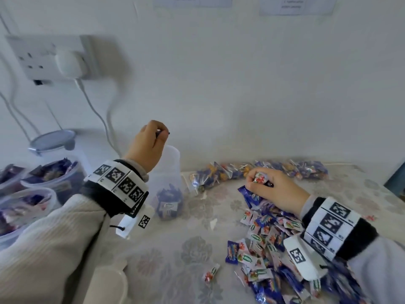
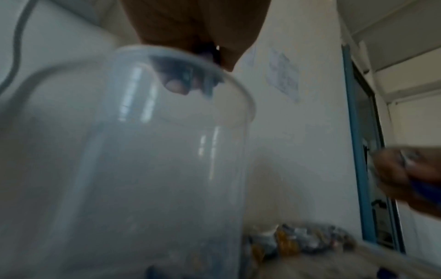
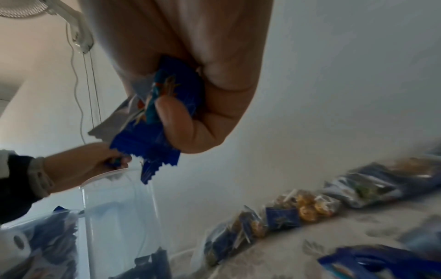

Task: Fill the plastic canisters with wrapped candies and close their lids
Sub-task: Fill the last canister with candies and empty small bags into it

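the head camera looks down from above onto the floral tablecloth (image 1: 175,255). each wrist camera sits low and close beneath its own hand, facing up toward the wall; both share the clear canister (image 2: 143,151) (image 3: 119,217).

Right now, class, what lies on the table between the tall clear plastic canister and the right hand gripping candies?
In the head view, only bare floral tablecloth lies between canister and right hand.
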### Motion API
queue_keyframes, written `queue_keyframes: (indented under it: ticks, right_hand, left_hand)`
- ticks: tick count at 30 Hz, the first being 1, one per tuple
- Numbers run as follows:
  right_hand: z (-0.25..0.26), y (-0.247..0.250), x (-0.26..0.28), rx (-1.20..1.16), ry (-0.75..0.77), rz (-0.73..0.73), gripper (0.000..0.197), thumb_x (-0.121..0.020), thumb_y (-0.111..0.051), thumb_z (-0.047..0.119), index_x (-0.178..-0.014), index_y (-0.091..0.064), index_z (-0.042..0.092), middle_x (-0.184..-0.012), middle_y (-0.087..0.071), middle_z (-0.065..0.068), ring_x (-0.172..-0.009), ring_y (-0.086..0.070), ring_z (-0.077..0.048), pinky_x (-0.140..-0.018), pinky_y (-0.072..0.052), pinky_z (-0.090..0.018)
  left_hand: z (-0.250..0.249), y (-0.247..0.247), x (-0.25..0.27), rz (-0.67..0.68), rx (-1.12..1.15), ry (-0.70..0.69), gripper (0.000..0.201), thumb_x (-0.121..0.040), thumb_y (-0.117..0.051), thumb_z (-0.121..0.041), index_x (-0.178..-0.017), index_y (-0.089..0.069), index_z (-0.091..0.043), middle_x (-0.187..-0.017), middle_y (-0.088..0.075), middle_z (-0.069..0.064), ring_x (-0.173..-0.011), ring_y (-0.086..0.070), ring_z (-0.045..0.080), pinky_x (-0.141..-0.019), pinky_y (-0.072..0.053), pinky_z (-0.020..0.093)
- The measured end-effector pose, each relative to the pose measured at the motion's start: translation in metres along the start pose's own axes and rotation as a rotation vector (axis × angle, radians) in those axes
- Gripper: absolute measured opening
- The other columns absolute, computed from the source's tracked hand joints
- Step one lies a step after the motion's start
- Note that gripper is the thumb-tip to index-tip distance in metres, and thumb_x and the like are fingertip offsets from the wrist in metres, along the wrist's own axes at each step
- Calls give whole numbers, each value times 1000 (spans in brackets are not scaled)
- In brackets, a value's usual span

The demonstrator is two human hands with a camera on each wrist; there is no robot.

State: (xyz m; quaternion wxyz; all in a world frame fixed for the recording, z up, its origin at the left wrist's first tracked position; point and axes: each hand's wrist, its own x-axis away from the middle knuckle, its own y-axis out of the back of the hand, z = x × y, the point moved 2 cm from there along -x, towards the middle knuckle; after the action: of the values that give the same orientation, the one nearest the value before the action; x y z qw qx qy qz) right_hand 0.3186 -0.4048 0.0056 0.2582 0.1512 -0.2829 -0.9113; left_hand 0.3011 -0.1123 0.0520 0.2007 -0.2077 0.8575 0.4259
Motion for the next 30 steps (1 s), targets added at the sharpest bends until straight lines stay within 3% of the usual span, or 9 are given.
queue_keyframes:
  ticks: [3, 6, 10, 12, 15, 19, 23, 27, 30]
  right_hand:
    - [10, -10, -14, -19, 18, 13, 12, -90, -60, 20, -79, -60, 17, -63, -56, 12, -58, -51, -2, -65, -48, -23]
    - [27, -16, -35, -18, 49, 8, 13, -90, -60, 22, -78, -60, 18, -57, -53, 11, -56, -49, -12, -60, -47, -29]
    - [69, -25, -71, -74, 117, 9, 15, -90, -60, 12, -76, -57, 15, -56, -53, 13, -53, -53, -2, -51, -49, -19]
    - [90, -31, -93, -80, 165, -2, 14, -90, -61, 12, -77, -56, 15, -62, -53, 7, -57, -53, -3, -58, -54, -24]
    - [116, -46, -126, 15, 222, 4, 16, -87, -64, 19, -74, -56, 23, -67, -57, 5, -65, -55, -12, -72, -52, -36]
    - [135, -79, -152, 164, 231, 90, 12, -87, -65, 29, -84, -59, 20, -76, -58, 7, -70, -54, -10, -68, -42, -22]
    - [132, -106, -163, 257, 182, 190, 28, -89, -58, 44, -91, -65, 17, -83, -64, 6, -77, -58, -8, -76, -44, -24]
    - [130, -110, -158, 146, 172, 157, 44, -95, -41, 49, -93, -74, 20, -84, -71, 3, -73, -62, -4, -79, -46, -23]
    - [124, -109, -154, 99, 167, 192, 61, -94, -27, 61, -81, -77, 28, -94, -73, -12, -92, -67, -20, -89, -44, -27]
  left_hand:
    - [20, -3, 13, 148, -142, -31, 19, -92, -48, -23, -95, -61, -10, -88, -51, 3, -80, -50, 23, -85, -44, 40]
    - [31, 4, 27, 212, -193, -38, 56, -78, -40, -61, -102, -68, -19, -118, -53, 4, -114, -45, 23, -98, -34, 33]
    - [45, 8, 43, 173, -109, 91, 94, -64, -40, -79, -140, -36, -25, -148, -26, 6, -135, -27, 23, -109, -28, 37]
    - [50, 4, 47, 207, 9, 203, 102, -69, -55, -74, -146, -21, -18, -151, -22, 8, -137, -26, 21, -110, -25, 33]
    - [56, -1, 50, 195, 224, 300, 105, -65, -65, -64, -145, -20, -14, -147, -34, 9, -135, -33, 17, -106, -26, 26]
    - [58, -5, 52, 171, 322, 323, 91, -71, -72, -39, -143, -22, -15, -143, -41, 6, -131, -38, 15, -101, -28, 22]
    - [55, -3, 53, 185, 401, 269, 100, -59, -68, -50, -142, -25, -14, -142, -41, 5, -130, -41, 17, -100, -35, 24]
    - [53, 0, 54, 184, 404, 251, 97, -61, -67, -49, -142, -24, -16, -142, -39, 3, -133, -35, 14, -103, -28, 23]
    - [57, -1, 54, 192, 365, 268, 101, -60, -65, -54, -141, -23, -13, -142, -41, 4, -132, -37, 17, -101, -29, 24]
